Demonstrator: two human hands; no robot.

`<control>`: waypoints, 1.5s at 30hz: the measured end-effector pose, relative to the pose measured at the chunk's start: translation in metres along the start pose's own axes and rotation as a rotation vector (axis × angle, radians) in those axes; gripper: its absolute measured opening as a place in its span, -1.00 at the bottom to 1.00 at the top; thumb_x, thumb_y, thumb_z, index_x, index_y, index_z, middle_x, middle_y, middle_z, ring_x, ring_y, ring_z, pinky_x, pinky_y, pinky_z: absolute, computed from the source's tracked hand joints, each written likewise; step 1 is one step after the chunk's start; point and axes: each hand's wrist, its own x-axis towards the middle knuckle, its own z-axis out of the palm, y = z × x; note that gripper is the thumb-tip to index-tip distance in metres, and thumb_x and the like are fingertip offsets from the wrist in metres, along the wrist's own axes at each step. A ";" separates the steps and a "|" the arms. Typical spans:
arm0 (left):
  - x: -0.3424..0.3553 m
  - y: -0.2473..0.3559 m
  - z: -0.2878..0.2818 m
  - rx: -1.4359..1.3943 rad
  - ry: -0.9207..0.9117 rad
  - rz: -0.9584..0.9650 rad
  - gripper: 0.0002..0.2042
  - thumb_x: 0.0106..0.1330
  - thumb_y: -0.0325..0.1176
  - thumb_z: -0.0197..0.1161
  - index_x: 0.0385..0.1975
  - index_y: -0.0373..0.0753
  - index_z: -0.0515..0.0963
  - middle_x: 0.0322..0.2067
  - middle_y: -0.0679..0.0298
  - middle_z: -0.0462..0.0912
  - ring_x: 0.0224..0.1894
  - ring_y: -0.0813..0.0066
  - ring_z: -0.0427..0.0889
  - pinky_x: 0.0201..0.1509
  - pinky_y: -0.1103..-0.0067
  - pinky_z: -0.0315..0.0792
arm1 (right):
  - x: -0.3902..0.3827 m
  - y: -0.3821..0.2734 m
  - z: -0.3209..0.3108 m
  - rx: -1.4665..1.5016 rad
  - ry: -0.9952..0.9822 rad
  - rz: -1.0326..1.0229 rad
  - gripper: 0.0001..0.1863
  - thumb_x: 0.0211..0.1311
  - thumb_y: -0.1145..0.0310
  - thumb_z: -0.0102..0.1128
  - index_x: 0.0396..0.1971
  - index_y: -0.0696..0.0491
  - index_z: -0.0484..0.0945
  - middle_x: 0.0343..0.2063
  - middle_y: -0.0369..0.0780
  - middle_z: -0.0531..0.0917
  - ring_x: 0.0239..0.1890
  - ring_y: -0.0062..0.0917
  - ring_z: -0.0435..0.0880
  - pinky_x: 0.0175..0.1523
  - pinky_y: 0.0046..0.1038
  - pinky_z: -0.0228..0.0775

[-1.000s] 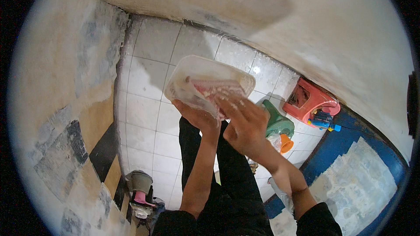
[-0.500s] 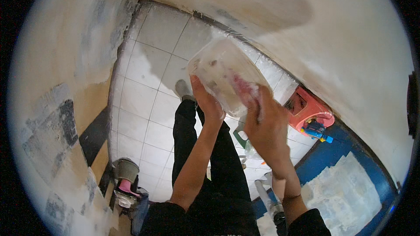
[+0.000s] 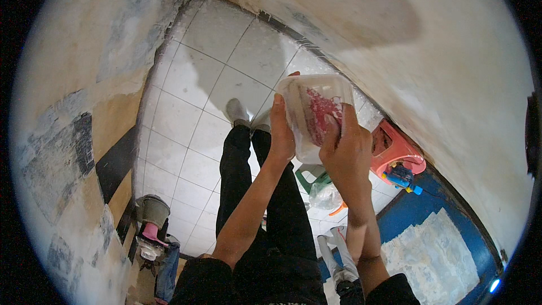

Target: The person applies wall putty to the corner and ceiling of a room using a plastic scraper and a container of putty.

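My left hand (image 3: 282, 135) grips a clear plastic tub (image 3: 299, 93) by its left side, thumb along the near wall and a fingertip showing past the far left corner. The tub's open top is tilted toward me at chest height. Inside lies a red patch speckled with white (image 3: 323, 112), like a wet cloth or pad; its exact kind is unclear. My right hand (image 3: 351, 149) reaches into the tub from the right, its thumb and fingers closed on the red piece. Some of its fingers are hidden.
White floor tiles (image 3: 178, 110) lie below, between a patchy wall on each side. A red plastic stool (image 3: 398, 152) with a blue bottle (image 3: 401, 176) stands at right, beside a blue panel (image 3: 384, 217). A green item (image 3: 310, 175) and a grey bucket (image 3: 153, 210) sit lower.
The tub has turned more upright and come slightly right and nearer. My right hand has shifted within it, and more of the red piece shows, with less white over it.
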 end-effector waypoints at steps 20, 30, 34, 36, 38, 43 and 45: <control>0.003 -0.019 -0.025 0.640 -0.096 0.179 -0.42 0.38 0.09 -0.31 0.19 -0.27 0.16 0.08 0.11 0.30 0.06 0.43 0.34 0.14 0.55 0.23 | -0.006 0.094 0.047 0.508 0.052 0.106 -0.81 0.09 0.68 -0.07 -0.28 0.25 0.47 -0.45 -0.22 0.60 -0.41 -0.66 0.48 -0.25 -0.61 0.33; -0.003 -0.012 -0.033 0.575 -0.047 0.173 -0.42 0.36 0.11 -0.28 0.18 -0.24 0.16 -0.08 0.13 0.41 -0.06 0.47 0.44 -0.02 0.58 0.39 | -0.006 0.117 0.051 0.679 -0.103 0.275 -0.84 0.10 0.59 0.00 -0.30 0.23 0.48 -0.42 -0.23 0.60 -0.37 -0.64 0.49 -0.21 -0.56 0.34; 0.001 -0.012 -0.047 0.550 0.024 0.145 -0.37 0.32 0.18 -0.26 0.19 -0.23 0.13 -0.05 0.11 0.40 -0.02 0.43 0.45 0.02 0.54 0.39 | -0.008 0.111 0.045 0.863 -0.093 0.301 -0.85 0.13 0.55 0.02 -0.30 0.23 0.49 -0.42 -0.25 0.59 -0.33 -0.62 0.50 -0.14 -0.54 0.35; 0.004 -0.013 -0.051 0.471 0.031 0.098 -0.37 0.31 0.19 -0.24 0.18 -0.22 0.14 -0.02 0.12 0.38 0.01 0.40 0.43 0.05 0.51 0.39 | -0.009 0.110 0.044 0.994 -0.076 0.315 -0.84 0.14 0.56 0.02 -0.27 0.23 0.49 -0.41 -0.27 0.59 -0.39 -0.69 0.48 -0.25 -0.63 0.32; 0.007 -0.015 -0.050 0.366 0.045 0.054 -0.38 0.31 0.18 -0.22 0.18 -0.20 0.15 0.01 0.13 0.37 0.04 0.37 0.42 0.07 0.49 0.38 | -0.011 0.115 0.043 1.092 -0.064 0.353 -0.84 0.15 0.55 0.05 -0.26 0.23 0.48 -0.40 -0.28 0.59 -0.43 -0.71 0.49 -0.30 -0.66 0.32; 0.023 -0.007 -0.068 0.232 0.061 -0.004 -0.44 0.33 0.11 -0.19 0.17 -0.17 0.18 0.06 0.15 0.35 0.08 0.33 0.40 0.12 0.45 0.35 | -0.025 0.116 0.062 1.398 -0.077 0.478 -0.83 0.13 0.52 0.15 -0.26 0.19 0.47 -0.44 -0.25 0.59 -0.62 -0.69 0.49 -0.65 -0.66 0.27; 0.031 -0.003 -0.078 0.226 0.092 -0.037 -0.45 0.34 0.09 -0.19 0.17 -0.19 0.18 0.07 0.15 0.34 0.08 0.32 0.39 0.13 0.43 0.33 | -0.031 0.108 0.068 1.469 -0.053 0.483 -0.78 0.13 0.53 0.13 -0.20 0.23 0.44 -0.36 -0.20 0.59 -0.43 -0.60 0.56 -0.39 -0.55 0.41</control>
